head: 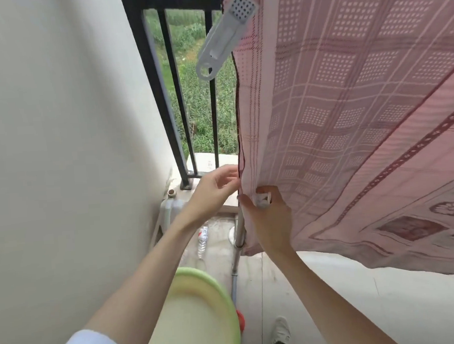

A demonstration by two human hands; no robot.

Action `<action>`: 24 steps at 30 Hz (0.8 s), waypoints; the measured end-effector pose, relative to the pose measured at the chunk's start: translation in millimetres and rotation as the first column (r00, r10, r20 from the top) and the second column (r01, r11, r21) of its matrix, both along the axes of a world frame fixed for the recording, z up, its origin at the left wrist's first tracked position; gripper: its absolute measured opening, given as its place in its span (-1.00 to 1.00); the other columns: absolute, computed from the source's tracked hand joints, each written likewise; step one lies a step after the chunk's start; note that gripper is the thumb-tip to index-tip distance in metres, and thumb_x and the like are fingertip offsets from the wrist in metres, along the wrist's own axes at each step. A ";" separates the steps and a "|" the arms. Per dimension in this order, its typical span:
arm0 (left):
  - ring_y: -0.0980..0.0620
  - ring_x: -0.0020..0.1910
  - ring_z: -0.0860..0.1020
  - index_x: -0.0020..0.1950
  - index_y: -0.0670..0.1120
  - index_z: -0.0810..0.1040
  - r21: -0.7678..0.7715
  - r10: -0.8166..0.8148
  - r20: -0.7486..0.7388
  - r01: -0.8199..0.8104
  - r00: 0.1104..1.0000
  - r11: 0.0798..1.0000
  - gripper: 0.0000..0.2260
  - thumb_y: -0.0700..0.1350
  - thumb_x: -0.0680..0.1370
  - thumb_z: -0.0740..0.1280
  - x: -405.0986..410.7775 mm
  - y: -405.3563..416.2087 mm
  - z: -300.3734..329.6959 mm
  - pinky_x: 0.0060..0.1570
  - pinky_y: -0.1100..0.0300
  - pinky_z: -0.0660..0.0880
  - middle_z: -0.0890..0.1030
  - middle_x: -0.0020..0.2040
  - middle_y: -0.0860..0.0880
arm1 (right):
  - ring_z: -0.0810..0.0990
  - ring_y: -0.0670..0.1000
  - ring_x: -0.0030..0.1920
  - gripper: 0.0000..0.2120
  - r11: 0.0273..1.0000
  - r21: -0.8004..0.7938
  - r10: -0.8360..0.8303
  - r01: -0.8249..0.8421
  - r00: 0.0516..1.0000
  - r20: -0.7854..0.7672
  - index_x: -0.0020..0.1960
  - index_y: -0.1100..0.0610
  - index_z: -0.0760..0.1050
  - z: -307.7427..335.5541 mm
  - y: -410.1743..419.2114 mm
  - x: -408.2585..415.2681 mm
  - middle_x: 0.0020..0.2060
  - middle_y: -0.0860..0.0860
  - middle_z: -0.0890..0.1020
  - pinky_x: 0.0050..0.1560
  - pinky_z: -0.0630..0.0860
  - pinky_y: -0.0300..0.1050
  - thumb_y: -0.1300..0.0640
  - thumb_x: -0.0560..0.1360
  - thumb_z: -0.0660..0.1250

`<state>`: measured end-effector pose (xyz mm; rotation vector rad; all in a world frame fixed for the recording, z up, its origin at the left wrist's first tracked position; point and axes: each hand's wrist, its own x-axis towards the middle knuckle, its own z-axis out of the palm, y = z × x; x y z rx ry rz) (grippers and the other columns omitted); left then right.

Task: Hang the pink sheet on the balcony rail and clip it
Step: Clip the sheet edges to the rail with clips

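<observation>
We stand by a white wall and the black rail. Our left hand pinches the pink sheet edge. It hangs, one big clip on. Our right hand squeezes a small clip at the low edge.

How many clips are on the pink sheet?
2: a big grey clip at the pink sheet's top edge, a small white clip in the right hand. More may be hidden.

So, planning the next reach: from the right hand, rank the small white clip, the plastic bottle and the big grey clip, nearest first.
From the right hand:
1. small white clip, at its fingers
2. plastic bottle, left on the floor
3. big grey clip, high up on the sheet edge
</observation>
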<state>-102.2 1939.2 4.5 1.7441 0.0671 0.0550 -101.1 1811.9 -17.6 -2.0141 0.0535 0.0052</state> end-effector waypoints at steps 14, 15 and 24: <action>0.26 -0.19 0.54 -0.12 -0.08 0.56 -0.018 0.213 0.074 -0.213 0.974 0.977 -0.84 -0.24 0.58 0.22 -5.6 -8.1 -40.4 -0.07 0.36 0.47 0.58 -0.20 0.09 | 0.49 0.04 -0.30 -0.91 0.976 0.040 -0.214 0.214 0.977 0.003 -0.21 0.13 0.44 -43.9 -27.6 13.4 -0.24 0.11 0.59 -0.39 0.35 -0.22 0.27 0.37 0.33; 0.29 -0.17 0.53 -0.10 -0.09 0.56 -0.006 0.210 0.066 -0.210 0.975 0.978 -0.87 -0.22 0.58 0.24 -6.6 -10.7 -42.0 -0.08 0.40 0.44 0.58 -0.18 0.09 | 0.50 0.06 -0.30 -0.90 0.973 0.014 -0.232 0.232 0.973 0.003 -0.21 0.12 0.43 -45.3 -28.5 14.6 -0.22 0.12 0.60 -0.40 0.34 -0.23 0.27 0.37 0.33; 0.08 -0.12 0.62 -0.13 -0.07 0.54 -0.053 0.297 0.016 -0.296 0.955 0.954 -0.95 -0.18 0.52 0.34 -13.4 -3.5 -57.6 0.05 0.07 0.55 0.65 -0.16 -0.01 | 0.53 0.14 -0.31 -0.92 0.996 -0.072 0.062 -0.048 0.979 0.193 -0.25 0.10 0.45 -77.5 -21.9 -9.9 -0.33 0.04 0.53 -0.30 0.47 -0.10 0.23 0.36 0.35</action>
